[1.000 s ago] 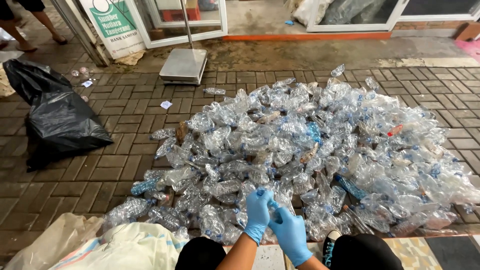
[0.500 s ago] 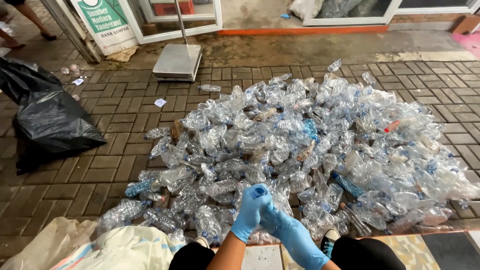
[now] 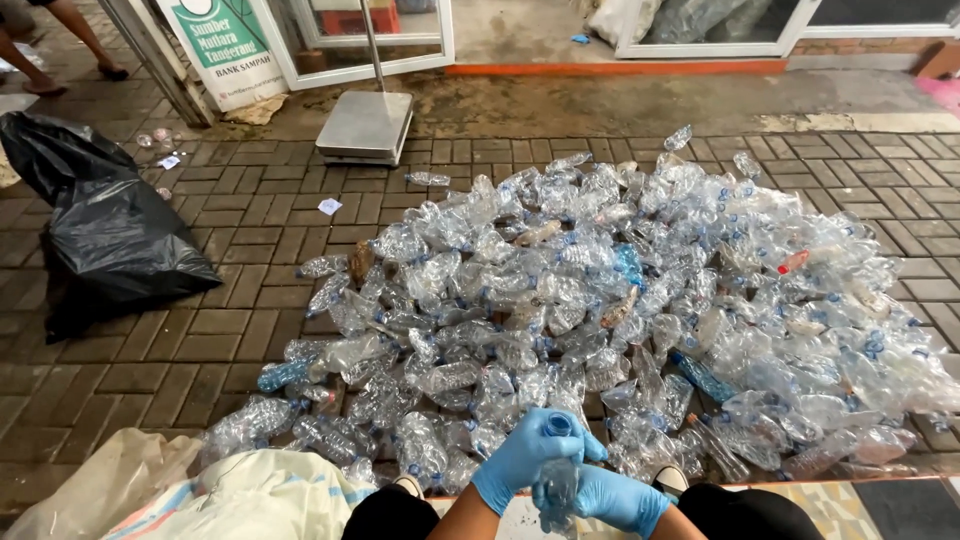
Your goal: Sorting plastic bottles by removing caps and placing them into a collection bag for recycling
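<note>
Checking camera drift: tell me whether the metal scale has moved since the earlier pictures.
No. The scale stands at the same spot against the paving and signboard; only the view shifted.

- Two hands in blue gloves are seen, the left hand (image 3: 527, 455) and the right hand (image 3: 605, 497).
- One clear plastic bottle (image 3: 558, 480) is held between them.
- One large heap of crushed clear bottles (image 3: 600, 300) is spread out, too many to be counted.
- One black bag (image 3: 110, 235) is seen.
- One platform scale (image 3: 365, 125) is seen.
- One white sack (image 3: 240, 500) is seen.
</note>
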